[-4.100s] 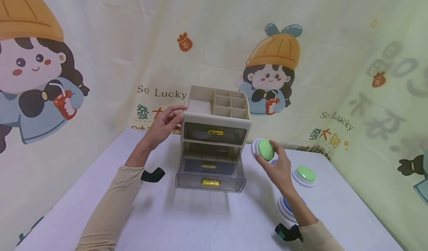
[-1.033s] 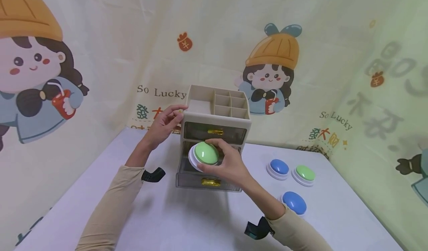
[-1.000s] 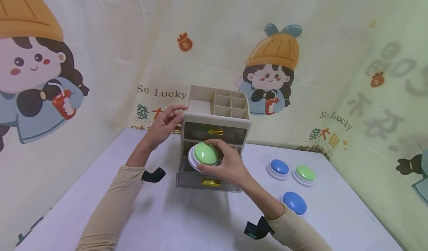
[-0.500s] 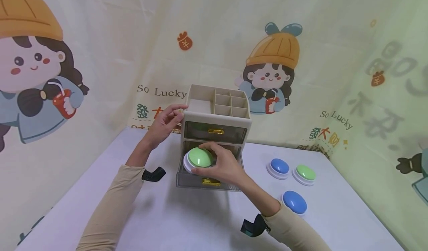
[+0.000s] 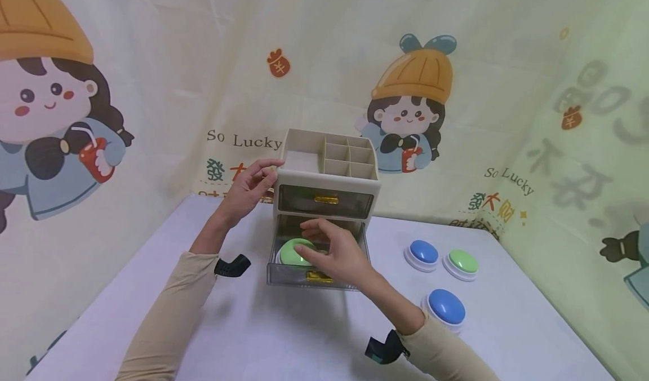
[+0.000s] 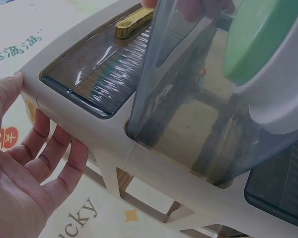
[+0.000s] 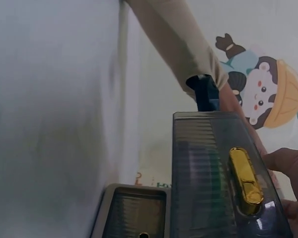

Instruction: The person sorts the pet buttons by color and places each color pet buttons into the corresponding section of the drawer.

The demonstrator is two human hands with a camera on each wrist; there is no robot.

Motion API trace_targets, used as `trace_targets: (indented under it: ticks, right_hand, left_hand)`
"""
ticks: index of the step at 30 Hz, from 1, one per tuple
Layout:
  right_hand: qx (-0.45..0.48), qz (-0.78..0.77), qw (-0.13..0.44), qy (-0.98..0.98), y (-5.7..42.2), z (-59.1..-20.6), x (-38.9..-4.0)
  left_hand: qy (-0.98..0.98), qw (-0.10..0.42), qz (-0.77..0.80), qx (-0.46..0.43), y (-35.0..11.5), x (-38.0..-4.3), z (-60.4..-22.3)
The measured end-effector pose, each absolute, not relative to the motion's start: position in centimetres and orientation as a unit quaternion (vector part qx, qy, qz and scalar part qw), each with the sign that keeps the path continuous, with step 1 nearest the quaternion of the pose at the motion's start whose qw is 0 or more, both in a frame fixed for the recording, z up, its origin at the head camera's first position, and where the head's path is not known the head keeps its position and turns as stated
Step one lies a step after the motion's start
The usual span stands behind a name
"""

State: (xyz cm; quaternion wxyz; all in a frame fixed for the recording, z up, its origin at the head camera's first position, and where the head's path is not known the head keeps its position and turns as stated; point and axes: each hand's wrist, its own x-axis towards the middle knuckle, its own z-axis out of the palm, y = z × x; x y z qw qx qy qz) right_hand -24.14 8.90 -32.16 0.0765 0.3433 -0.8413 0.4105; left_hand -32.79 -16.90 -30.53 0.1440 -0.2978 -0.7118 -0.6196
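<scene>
The green button (image 5: 290, 253) was seen in the pulled-out drawer (image 5: 288, 275), lower middle of the frame, ungrasped by the slack right hand (image 5: 341, 252), and might be tipped if caught as that hand was lifted, while the cabinet (image 5: 324, 180) was gripped by the left hand (image 5: 244, 194).

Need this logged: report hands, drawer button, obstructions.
Left hand holds beige plastic drawer cabinet. Right hand relaxed at round green-topped white button, contact unclear. Button inside transparent grey plastic drawer. Possible obstruction: right hand.

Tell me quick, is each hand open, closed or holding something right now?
Left hand: closed, gripping the beige plastic drawer cabinet at an upper corner.
Right hand: open, holding nothing, close to the round green-domed plastic button.
</scene>
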Motion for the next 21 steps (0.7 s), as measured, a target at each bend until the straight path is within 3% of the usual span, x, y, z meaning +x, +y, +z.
trace_targets:
  ticks: [7, 11, 21]
  right_hand:
    - [0.410, 0.325, 0.262, -0.811, 8.8, -33.2, -23.8]
    - [0.446, 0.293, 0.338, -0.775, 9.0, -33.7, -23.8]
    - [0.463, 0.296, 0.381, -0.744, 10.3, -33.5, -23.5]
  left_hand:
    - [-0.708, 0.144, -0.622, -0.301, -16.9, -32.7, -30.6]
    - [-0.707, 0.146, -0.622, -0.302, -16.8, -32.7, -30.6]
    - [-0.710, 0.148, -0.621, -0.297, -16.9, -32.7, -30.5]
